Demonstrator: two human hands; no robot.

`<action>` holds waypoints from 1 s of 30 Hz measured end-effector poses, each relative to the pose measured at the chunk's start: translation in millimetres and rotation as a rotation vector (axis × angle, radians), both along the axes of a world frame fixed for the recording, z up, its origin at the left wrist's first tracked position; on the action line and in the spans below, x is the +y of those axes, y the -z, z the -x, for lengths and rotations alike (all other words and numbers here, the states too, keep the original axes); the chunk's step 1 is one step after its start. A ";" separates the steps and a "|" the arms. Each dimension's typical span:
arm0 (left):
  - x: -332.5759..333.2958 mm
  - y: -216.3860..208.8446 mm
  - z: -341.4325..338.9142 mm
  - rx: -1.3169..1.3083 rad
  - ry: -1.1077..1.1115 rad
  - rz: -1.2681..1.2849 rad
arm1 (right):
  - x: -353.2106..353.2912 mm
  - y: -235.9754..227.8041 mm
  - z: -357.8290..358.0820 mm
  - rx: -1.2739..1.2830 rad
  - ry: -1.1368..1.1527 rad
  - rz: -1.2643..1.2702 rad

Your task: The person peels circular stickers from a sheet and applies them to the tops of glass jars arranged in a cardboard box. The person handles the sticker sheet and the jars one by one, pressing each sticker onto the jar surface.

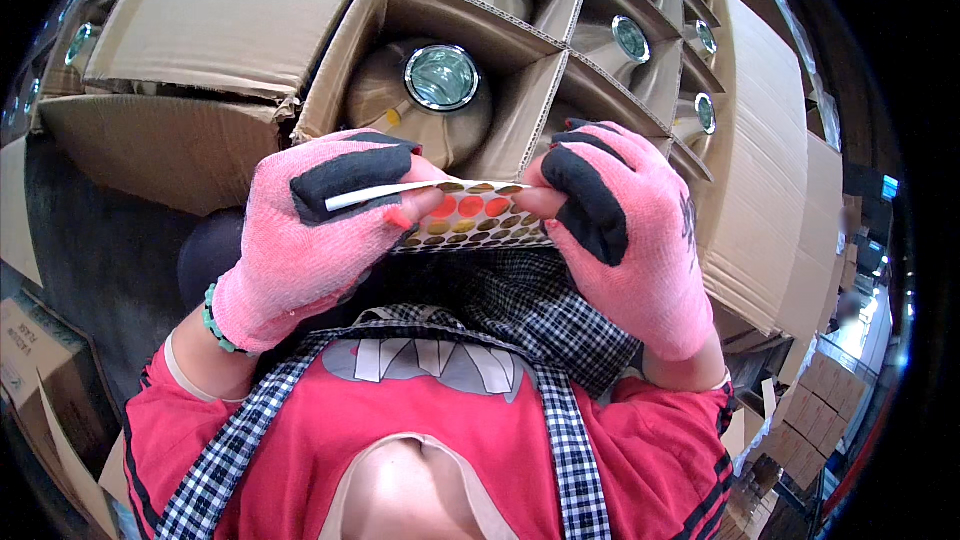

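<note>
Warehouse aisle, cartons all round. Left hand [300,240] and right hand [625,230], both pink-gloved, pinch opposite ends of a sticker sheet [470,215], long axis running hand to hand, dots facing up, probably for peeling. Just beyond: divided carton [560,55] of metal lamp shades [425,90].

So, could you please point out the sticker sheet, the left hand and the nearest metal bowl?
sticker sheet [480,217], head view, on its round dots.
left hand [310,240], head view, glove back.
nearest metal bowl [441,77], head view, its shiny centre.
</note>
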State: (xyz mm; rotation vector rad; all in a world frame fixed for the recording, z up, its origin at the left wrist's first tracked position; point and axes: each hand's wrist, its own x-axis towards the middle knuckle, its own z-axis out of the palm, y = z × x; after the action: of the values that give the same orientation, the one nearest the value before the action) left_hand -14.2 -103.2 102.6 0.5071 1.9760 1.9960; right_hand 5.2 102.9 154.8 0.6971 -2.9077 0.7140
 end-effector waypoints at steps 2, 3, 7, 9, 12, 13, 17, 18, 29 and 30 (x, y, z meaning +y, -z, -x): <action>-1.7 2.4 2.3 -0.062 0.041 -0.052 | -0.9 -1.9 0.8 -0.004 0.000 -0.035; 0.0 1.9 1.4 -0.046 0.007 -0.043 | -1.4 -0.9 0.8 0.017 0.007 -0.005; 5.2 2.1 0.5 -0.038 -0.033 -0.028 | -5.2 2.1 3.3 0.094 -0.015 0.064; 5.2 2.7 1.1 -0.056 -0.026 -0.036 | -5.0 2.7 5.0 0.112 -0.060 0.065; 5.5 2.5 0.8 -0.084 -0.039 -0.056 | -3.6 8.5 5.3 0.157 -0.054 0.051; 5.5 3.4 1.2 -0.102 -0.038 -0.063 | -3.8 9.5 5.4 0.169 -0.043 0.042; 8.1 5.2 0.9 -0.171 -0.060 -0.146 | -7.4 11.5 4.0 0.161 0.057 0.118; 7.7 6.2 1.5 -0.189 -0.042 -0.158 | -7.2 11.9 3.8 0.168 0.058 0.103; 6.6 3.7 1.8 -0.190 -0.042 -0.074 | -1.1 14.7 0.8 0.146 -0.050 0.075; 5.9 4.3 1.0 -0.213 -0.059 -0.094 | -2.4 12.1 1.7 0.126 -0.055 0.097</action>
State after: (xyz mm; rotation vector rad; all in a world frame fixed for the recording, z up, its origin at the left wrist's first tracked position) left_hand -15.2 -97.3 98.3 0.2463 1.7964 2.0896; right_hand 3.5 100.5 142.6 0.7840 -2.7307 0.7809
